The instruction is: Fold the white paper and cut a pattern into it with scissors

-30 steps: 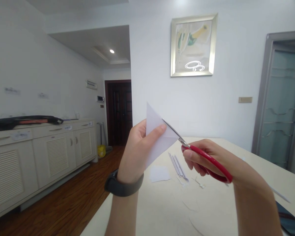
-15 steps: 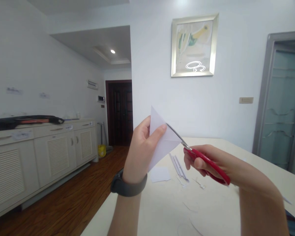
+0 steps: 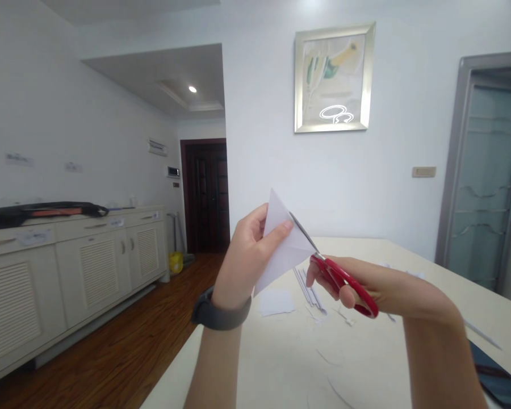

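My left hand (image 3: 244,255), with a dark watch on the wrist, pinches a folded white paper triangle (image 3: 283,247) and holds it up above the table edge. My right hand (image 3: 366,284) grips red-handled scissors (image 3: 338,275). Their metal blades reach into the paper's right edge, just below my left thumb. The scissor handles look spread a little in my fingers.
A cream table (image 3: 281,363) lies below my hands with a small white paper piece (image 3: 276,301), thin cut strips (image 3: 309,287) and tiny scraps. A dark flat object (image 3: 494,375) sits at its right edge. White cabinets (image 3: 68,272) line the left wall over wooden floor.
Both hands have shifted slightly; the paper has tilted and moved a little right. My right hand has drawn closer to the paper and the red handles have spread.
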Available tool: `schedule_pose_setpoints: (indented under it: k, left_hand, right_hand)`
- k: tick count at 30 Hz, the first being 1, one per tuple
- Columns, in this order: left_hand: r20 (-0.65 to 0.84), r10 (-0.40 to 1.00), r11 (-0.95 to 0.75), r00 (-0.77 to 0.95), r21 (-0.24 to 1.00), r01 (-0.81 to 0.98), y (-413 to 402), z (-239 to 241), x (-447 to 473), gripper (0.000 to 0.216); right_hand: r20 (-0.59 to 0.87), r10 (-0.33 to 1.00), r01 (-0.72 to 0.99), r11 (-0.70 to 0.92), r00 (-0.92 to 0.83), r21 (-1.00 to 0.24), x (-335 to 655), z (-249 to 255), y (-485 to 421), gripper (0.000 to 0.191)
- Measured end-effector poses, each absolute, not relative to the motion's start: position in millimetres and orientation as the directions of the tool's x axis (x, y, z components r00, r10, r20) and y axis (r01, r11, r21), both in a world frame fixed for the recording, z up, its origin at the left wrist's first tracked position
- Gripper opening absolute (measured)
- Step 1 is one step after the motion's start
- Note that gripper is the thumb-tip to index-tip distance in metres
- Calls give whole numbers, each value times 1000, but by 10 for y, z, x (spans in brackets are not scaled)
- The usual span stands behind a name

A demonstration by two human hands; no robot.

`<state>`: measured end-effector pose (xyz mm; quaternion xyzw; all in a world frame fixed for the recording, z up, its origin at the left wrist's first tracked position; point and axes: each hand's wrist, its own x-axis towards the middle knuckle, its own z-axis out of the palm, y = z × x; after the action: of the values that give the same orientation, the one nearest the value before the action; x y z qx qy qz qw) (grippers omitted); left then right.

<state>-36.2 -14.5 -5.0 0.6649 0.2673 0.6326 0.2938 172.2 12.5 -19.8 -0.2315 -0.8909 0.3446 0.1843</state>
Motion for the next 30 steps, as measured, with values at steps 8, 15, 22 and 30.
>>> schedule_pose_setpoints:
  k: [8,15,22,30]
  left_hand:
    - [694,719,-695,30,719,34,-193,-51,-351,13]
    - [700,714,-699,2,713,55,-190,-75,-344,14]
    - [711,703,-709,-17,703,53,-176,-94,-348,15]
    - [712,702,-711,-34,703,31,-168,-97,-340,22]
  right_hand:
    - [150,653,383,598,-742,-704,1643,-132,55,31]
    - [238,720,422,605,-652,-675,1636,-119,-42,27]
    - [267,755,479,604,-598,-637,1616,-118,-66,30]
    - [253,743,443,597,-620,-669,1573,-101,-77,32]
